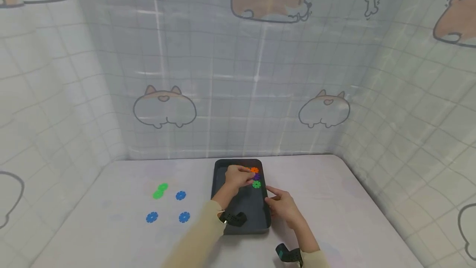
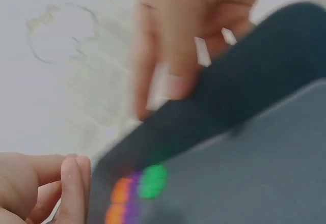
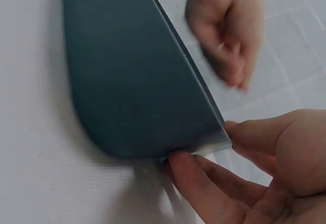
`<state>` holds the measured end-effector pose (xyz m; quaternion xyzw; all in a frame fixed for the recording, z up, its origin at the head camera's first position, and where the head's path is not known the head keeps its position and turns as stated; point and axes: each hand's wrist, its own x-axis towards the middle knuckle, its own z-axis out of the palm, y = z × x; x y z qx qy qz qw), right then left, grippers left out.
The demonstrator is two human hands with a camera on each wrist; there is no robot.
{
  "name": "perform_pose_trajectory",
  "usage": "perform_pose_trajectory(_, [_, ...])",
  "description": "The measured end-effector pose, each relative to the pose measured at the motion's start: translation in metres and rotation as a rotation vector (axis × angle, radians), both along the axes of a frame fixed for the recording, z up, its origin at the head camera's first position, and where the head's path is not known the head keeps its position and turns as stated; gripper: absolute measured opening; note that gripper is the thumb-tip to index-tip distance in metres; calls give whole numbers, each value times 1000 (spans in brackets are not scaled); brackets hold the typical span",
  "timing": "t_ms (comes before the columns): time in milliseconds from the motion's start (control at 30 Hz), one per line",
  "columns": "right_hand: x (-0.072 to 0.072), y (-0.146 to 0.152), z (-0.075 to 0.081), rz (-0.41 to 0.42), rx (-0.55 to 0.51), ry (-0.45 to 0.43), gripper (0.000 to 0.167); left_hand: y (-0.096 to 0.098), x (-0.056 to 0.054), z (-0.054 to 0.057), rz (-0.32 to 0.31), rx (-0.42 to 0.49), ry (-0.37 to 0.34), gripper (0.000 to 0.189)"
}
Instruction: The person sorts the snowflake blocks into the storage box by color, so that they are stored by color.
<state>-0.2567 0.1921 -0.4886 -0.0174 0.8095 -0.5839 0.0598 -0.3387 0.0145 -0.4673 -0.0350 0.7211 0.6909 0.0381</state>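
A dark tray [image 1: 245,212] lies mid-table. At its far end sit an orange gear [image 1: 254,170], a purple gear [image 1: 257,176] and a green gear [image 1: 256,184]. My left hand [image 1: 236,177] hovers over the tray just left of those gears. Its fingers are loosely curled and nothing shows in them. My right hand [image 1: 282,206] is at the tray's right rim. In the right wrist view that hand [image 3: 265,168] pinches the edge of the tray [image 3: 127,81] between thumb and fingers. The left wrist view is blurred; it shows the green gear [image 2: 153,180] and orange gear [image 2: 119,191] in the tray.
On the white table left of the tray lie two green gears [image 1: 160,191] and three blue gears [image 1: 180,195], [image 1: 151,217], [image 1: 184,217]. Cloth walls printed with dogs close in the back and both sides. A black strap sits on each wrist.
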Motion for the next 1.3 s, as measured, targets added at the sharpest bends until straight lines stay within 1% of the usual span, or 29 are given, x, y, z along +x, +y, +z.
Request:
perform_pose_trajectory(67, [-1, 0, 0, 2, 3, -4, 54, -13, 1, 14, -66, -24, 22, 22])
perform_pose_trajectory(133, [-1, 0, 0, 2, 5, -6, 56, -29, 1, 25, -121, -61, 43, 24])
perform_pose_trajectory(233, [-2, 0, 0, -3, 8, -14, 56, -55, -2, 36, -169, -132, 92, 26])
perform_pose_trajectory(300, [-2, -2, 1, -2, 10, -11, 55, -73, -4, 43, -175, -167, 112, 27])
perform_pose_trajectory(400, [-6, -3, 1, -8, 12, -12, 53, -102, -10, 48, -186, -205, 126, 31])
perform_pose_trajectory(500, [-9, -3, 1, -9, 13, -5, 51, -131, -14, 48, -184, -244, 123, 35])
perform_pose_trajectory(600, [-11, -1, 1, -11, 14, -6, 51, -159, -13, 43, -173, -328, 156, 37])
perform_pose_trajectory(700, [-12, 0, 1, -2, 20, -3, 51, -186, -9, 33, -140, -428, 201, 33])
perform_pose_trajectory(867, [-15, 1, -1, 4, 31, -8, 51, -225, 2, 15, -78, -665, 288, 27])
perform_pose_trajectory(967, [-16, 1, -1, 4, 29, -10, 50, -245, 6, 5, -47, -789, 321, 26])
perform_pose_trajectory(1033, [-16, 1, -1, 6, 27, -9, 50, -257, 8, 0, -27, -843, 320, 26])
perform_pose_trajectory(1100, [-17, 2, -1, 7, 29, -10, 51, -266, 11, -5, -17, -872, 298, 27])
perform_pose_trajectory(1200, [-17, 2, -1, 3, 36, -11, 51, -278, 16, -13, -6, -881, 251, 29])
perform_pose_trajectory(1300, [-17, 1, -2, -3, 32, -16, 50, -289, 19, -20, 4, -870, 207, 32])
